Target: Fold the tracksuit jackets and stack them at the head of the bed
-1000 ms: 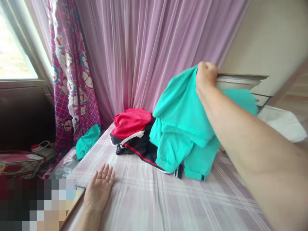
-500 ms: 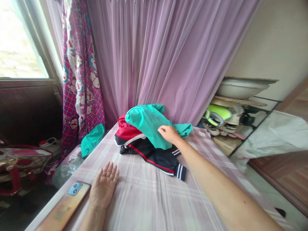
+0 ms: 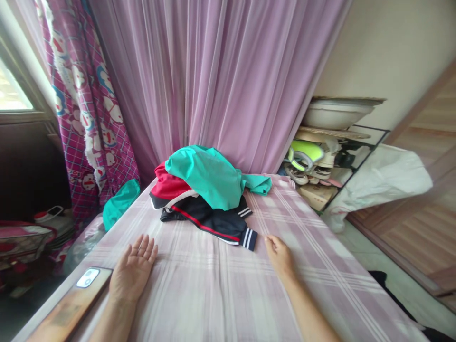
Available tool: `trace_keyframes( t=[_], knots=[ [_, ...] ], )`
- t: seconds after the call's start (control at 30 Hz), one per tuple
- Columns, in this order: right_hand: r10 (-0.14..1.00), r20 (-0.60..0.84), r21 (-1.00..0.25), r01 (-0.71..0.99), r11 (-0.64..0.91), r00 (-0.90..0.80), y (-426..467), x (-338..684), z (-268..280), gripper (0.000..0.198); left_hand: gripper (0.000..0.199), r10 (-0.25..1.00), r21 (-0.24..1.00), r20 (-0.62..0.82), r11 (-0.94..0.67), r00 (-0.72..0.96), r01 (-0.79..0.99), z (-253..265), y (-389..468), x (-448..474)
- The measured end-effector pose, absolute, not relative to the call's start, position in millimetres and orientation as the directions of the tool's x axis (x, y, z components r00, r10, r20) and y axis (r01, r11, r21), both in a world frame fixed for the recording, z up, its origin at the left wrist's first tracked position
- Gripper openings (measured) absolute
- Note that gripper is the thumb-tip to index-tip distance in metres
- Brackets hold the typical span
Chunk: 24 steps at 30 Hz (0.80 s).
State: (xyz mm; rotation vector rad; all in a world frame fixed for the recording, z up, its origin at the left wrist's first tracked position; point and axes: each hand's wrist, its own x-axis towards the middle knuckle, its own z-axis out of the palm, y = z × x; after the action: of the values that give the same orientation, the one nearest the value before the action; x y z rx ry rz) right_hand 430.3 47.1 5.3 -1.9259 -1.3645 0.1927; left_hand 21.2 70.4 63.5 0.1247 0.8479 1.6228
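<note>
A rumpled heap of clothes lies at the far end of the table. On top is a turquoise garment (image 3: pixel 210 178), its right end spread onto the cloth. Beneath it show a red, white and black garment (image 3: pixel 171 182) and a navy sleeve (image 3: pixel 210 221) with a red stripe and a white-striped cuff. My left hand (image 3: pixel 133 266) rests palm up on the tablecloth, fingers stretched out, holding nothing. Beside it lies a phone (image 3: pixel 73 304), back upward. My right hand (image 3: pixel 280 256) is loosely closed with nothing visible in it, just right of the cuff and apart from it.
A plaid tablecloth (image 3: pixel 213 289) covers the table. Behind hangs a purple curtain (image 3: pixel 221 80); a patterned curtain (image 3: pixel 89 109) is at left. On the right stands a rack with a basin (image 3: pixel 337 115) and shoes, near a white sack (image 3: pixel 384 180). A turquoise cloth (image 3: pixel 121 202) sits beyond the left edge.
My right hand has left the turquoise garment and come back toward me, down beside the navy cuff. My left hand stays palm up by the phone. The view has shifted slightly.
</note>
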Motion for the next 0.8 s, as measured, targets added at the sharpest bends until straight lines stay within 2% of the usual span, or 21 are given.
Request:
trace_keyframes(
  t=[0.1,0.27,0.37,0.47,0.6,0.8],
  knots=[
    [0.875,0.317,-0.604,0.789,-0.113,0.367,45.9,426.9,5.1,0.039,0.026,0.896,0.601,-0.361,0.01,-0.26,-0.799,63.1,70.0,21.2],
    [0.899,0.384,-0.41,0.911,-0.041,0.213,49.4,419.5,8.8,0.034,0.026,0.9,0.621,-0.346,0.007,-0.266,-0.784,63.8,69.4,22.5],
    [0.907,0.376,-0.368,0.929,-0.043,0.191,48.4,418.1,10.3,0.03,0.026,0.899,0.632,-0.348,0.015,-0.267,-0.775,65.3,69.1,23.9],
    [0.916,0.356,-0.404,0.914,-0.029,0.186,47.1,418.6,12.2,0.027,0.026,0.897,0.649,-0.349,0.024,-0.27,-0.76,66.8,69.2,24.8],
    [0.932,0.329,-0.553,0.831,0.058,0.154,45.9,421.5,14.5,0.025,0.028,0.89,0.679,-0.348,0.022,-0.295,-0.734,68.0,68.8,26.2],
    [0.874,0.312,-0.715,0.698,-0.042,0.372,44.2,428.2,12.3,0.033,0.022,0.899,0.773,-0.308,0.046,-0.31,-0.633,64.3,67.9,31.3]
  ],
)
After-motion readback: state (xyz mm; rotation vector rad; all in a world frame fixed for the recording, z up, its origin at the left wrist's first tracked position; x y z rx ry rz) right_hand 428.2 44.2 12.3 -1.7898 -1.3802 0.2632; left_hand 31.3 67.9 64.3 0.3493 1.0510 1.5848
